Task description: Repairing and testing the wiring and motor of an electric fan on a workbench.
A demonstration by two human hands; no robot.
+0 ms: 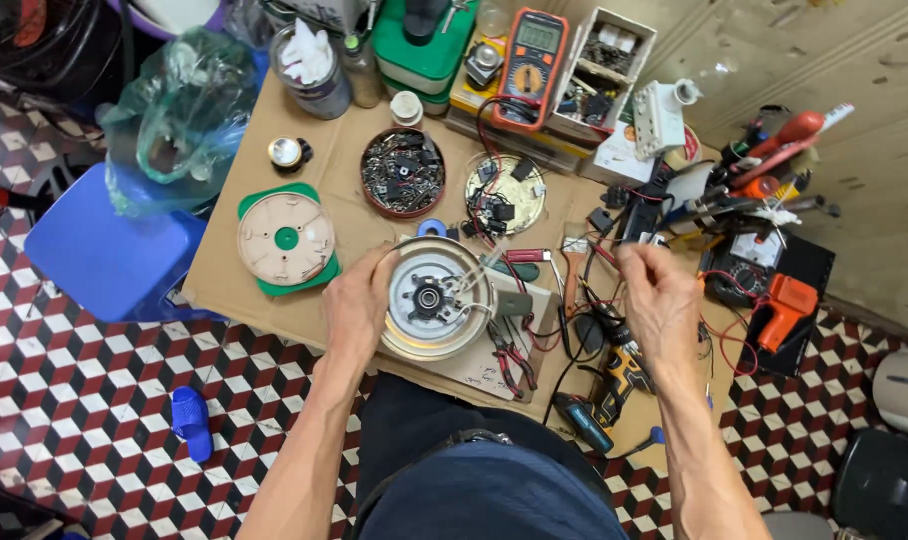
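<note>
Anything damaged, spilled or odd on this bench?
No spill or visible damage. The round metal appliance base lies opened up, held by the left hand; its beige cover sits apart to the left. Wires tangle under the right hand.

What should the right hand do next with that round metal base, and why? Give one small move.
Probably bring the right hand back to the round metal base. The left hand already grips its left rim and holds it tilted, underside up, with its loose wires sticking out on the right. The right hand is raised beside it, fingers pinched, though what it holds is too small to tell.
</note>
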